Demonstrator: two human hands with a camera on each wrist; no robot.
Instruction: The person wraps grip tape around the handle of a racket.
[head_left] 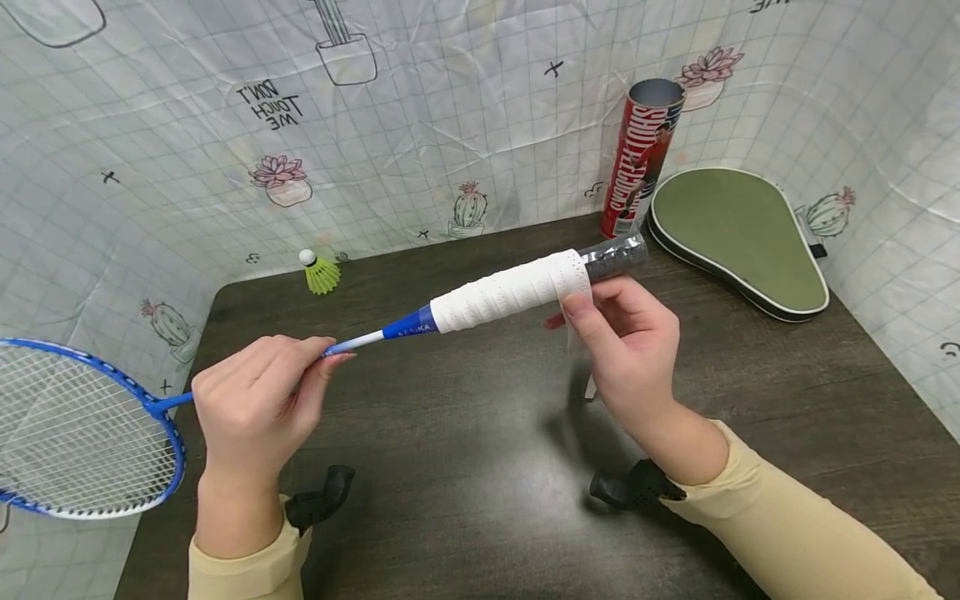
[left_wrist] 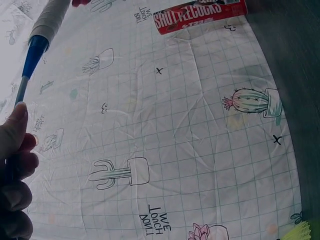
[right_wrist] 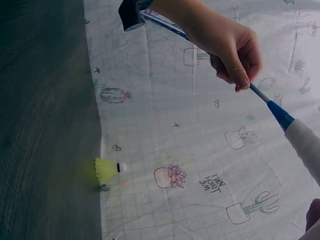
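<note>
A blue-and-white badminton racket (head_left: pixel 408 323) is held up slantwise above the table, its strung head at the far left. My left hand (head_left: pixel 255 408) pinches the thin shaft between thumb and fingers. White perforated grip tape (head_left: pixel 502 293) is wound in overlapping turns round most of the handle. Past it, the dark, shiny butt end (head_left: pixel 618 255) shows uncovered. My right hand (head_left: pixel 633 358) pinches the loose part of the tape just below the last turn; a strip end (head_left: pixel 590 388) hangs beneath. In the left wrist view the blue cone (left_wrist: pixel 36 52) shows above my left thumb.
A yellow shuttlecock (head_left: pixel 320 273) lies at the table's back left. At the back right a red shuttlecock tube (head_left: pixel 637 167) stands upright beside a green paddle-shaped case (head_left: pixel 738 233). A patterned cloth (head_left: pixel 450 125) hangs behind the dark wooden table (head_left: pixel 450 467).
</note>
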